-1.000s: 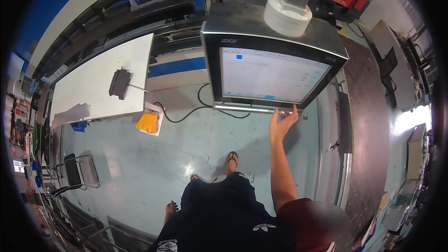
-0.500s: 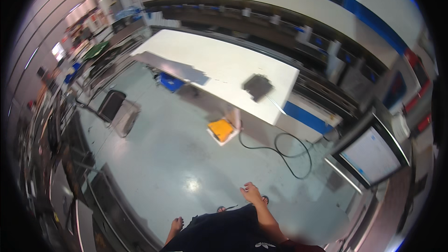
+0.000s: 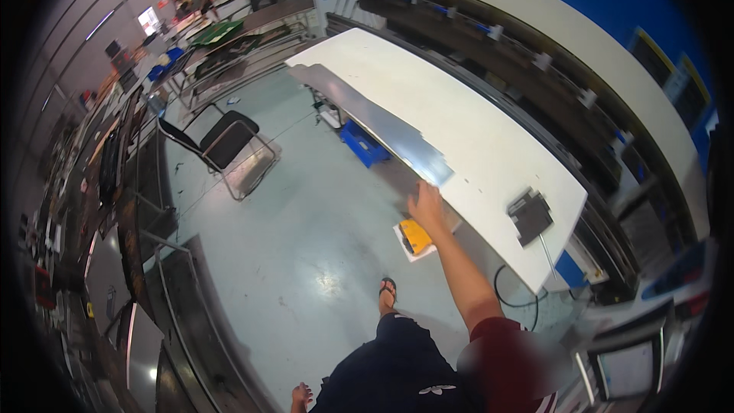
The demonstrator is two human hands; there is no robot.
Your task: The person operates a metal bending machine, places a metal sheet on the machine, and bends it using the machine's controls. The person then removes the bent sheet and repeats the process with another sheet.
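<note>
Right hand (image 3: 428, 203), nearer than the loosely spread left hand (image 3: 303, 394), has bent fingers, whether pinching I cannot tell, at the near end of a grey metal sheet (image 3: 375, 118) lying lengthwise along the front edge of the white tabletop (image 3: 466, 122).

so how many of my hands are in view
2: right hand by the near end of the grey sheet, contact unclear; left hand low, beside the dark clothing.

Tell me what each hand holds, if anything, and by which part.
Left hand: nothing visible in it. Right hand: at the near end of the grey sheet; whether it grips it cannot be told.
</note>
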